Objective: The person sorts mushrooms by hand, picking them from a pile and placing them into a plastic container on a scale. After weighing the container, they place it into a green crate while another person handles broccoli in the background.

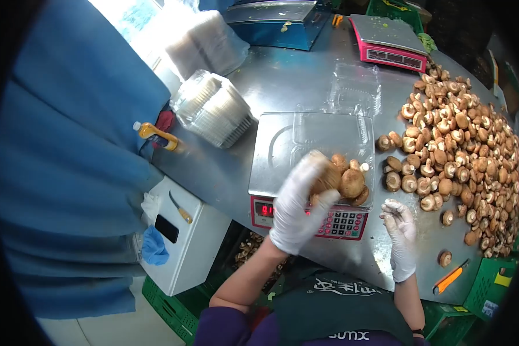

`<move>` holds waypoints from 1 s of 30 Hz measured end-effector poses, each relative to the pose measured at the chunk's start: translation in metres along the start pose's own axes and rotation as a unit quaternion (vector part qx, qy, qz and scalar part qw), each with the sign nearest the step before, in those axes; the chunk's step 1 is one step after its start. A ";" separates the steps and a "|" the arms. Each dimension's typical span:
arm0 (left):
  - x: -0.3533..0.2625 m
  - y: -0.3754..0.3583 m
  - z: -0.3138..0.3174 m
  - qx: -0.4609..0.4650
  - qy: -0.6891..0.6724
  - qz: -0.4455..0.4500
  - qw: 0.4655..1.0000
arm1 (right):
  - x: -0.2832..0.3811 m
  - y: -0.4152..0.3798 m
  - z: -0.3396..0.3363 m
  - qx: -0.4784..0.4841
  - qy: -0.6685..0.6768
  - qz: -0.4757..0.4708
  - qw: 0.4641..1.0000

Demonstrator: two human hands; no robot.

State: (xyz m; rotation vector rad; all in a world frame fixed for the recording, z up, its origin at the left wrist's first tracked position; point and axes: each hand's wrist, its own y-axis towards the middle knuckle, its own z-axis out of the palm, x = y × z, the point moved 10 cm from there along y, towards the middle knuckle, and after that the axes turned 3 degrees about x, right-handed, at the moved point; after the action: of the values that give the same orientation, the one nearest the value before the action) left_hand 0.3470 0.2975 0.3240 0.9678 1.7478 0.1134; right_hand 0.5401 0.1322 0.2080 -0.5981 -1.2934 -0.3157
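My left hand (300, 202), in a white glove, is curved around a brown mushroom (327, 176) above the scale's tray. More mushrooms (352, 183) lie beside it in a clear plastic container (311, 128) on the silver scale (271, 150). That scale has a red front with a lit display and a keypad, partly covered by my left hand. To the right of the scale, my gloved right hand (399, 233) is over the metal table, fingers bent and close together. Whether anything small is between them cannot be made out.
A large mushroom pile (455, 138) covers the table's right side. An orange cutter (451, 278) lies near the front right edge. Stacked clear containers (213, 109), a second red scale (389, 43) and a blue scale (274, 29) stand farther back. A white box (181, 254) holds a knife and phone.
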 end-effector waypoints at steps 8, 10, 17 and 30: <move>0.073 0.028 0.007 0.020 0.124 -0.039 0.991 | -0.021 0.013 0.029 0.017 -0.027 0.013 0.999; 0.076 0.024 0.009 0.051 0.139 -0.041 0.988 | -0.019 0.013 0.031 0.015 -0.036 0.011 0.999; 0.082 0.013 0.000 0.143 0.094 -0.029 0.985 | -0.018 0.013 0.038 0.031 -0.036 0.018 0.999; 0.083 0.033 -0.045 0.083 0.069 -0.066 0.992 | -0.019 0.017 0.047 0.048 -0.042 0.036 0.997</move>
State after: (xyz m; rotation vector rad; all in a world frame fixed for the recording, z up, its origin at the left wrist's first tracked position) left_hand 0.3203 0.3897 0.2966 0.9798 1.9672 -0.0537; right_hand 0.5063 0.1708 0.1929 -0.5797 -1.3564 -0.1690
